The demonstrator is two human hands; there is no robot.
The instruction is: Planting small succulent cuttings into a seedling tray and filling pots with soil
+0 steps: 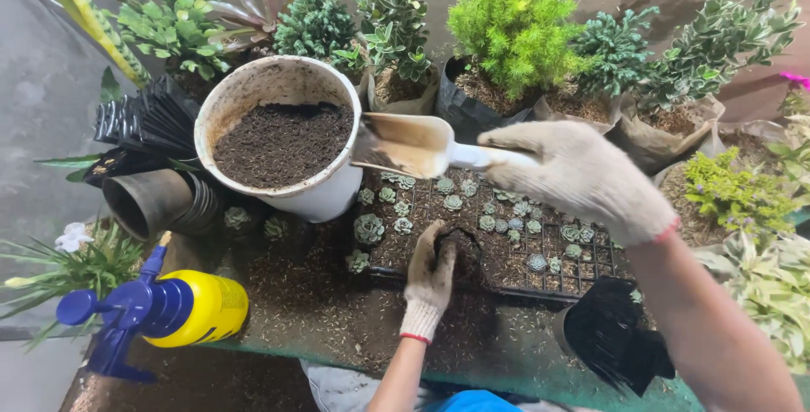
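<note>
Potted shrubs and ferns in black grow bags line a grey wall behind a soil-strewn green desk (pixel 337 327). At left stands a white bucket (pixel 316 197) filled with dark potting soil. Beside it lies a black seedling tray (pixel 582 252) of small rosette succulents. At the near left edge rests a yellow-and-blue spray bottle (pixel 169 311). The gloved right hand (pixel 582 176) is closed around the handle of a soil-stained white scoop (pixel 405 143), its blade just at the bucket's rim. The gloved left hand (pixel 430 281) grips a small black pot (pixel 460 252) at the tray's front edge.
</note>
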